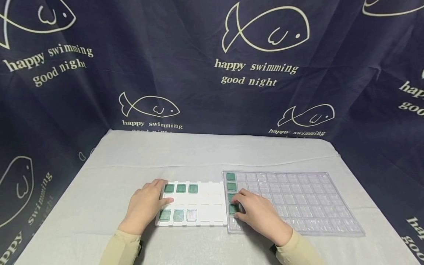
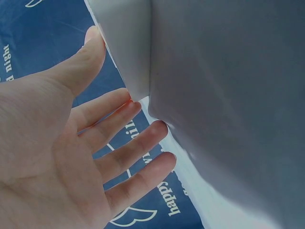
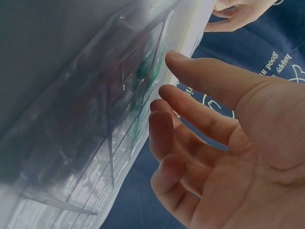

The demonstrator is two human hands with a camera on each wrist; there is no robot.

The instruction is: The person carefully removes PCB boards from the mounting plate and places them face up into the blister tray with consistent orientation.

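My left hand (image 1: 145,201) rests at the left end of a white tray (image 1: 208,200), its thumb over the tray and its fingers along the edge. In the left wrist view those fingers (image 2: 136,148) are nearly straight. The tray bears two rows of small green circuit boards (image 1: 181,188), three in each; the front right one (image 1: 191,215) shines silvery. Over the left column of a clear plastic tray (image 1: 294,209), my right hand (image 1: 260,213) spreads thumb and index finger about a green board (image 1: 233,209). A gap shows between those fingertips in the right wrist view.
More green boards (image 1: 230,176) lie in the left column of the clear tray, behind my right hand. Both trays stand side by side on a white cloth-covered table (image 1: 185,154). Dark blue curtains (image 1: 198,81) with fish drawings enclose the back and sides.
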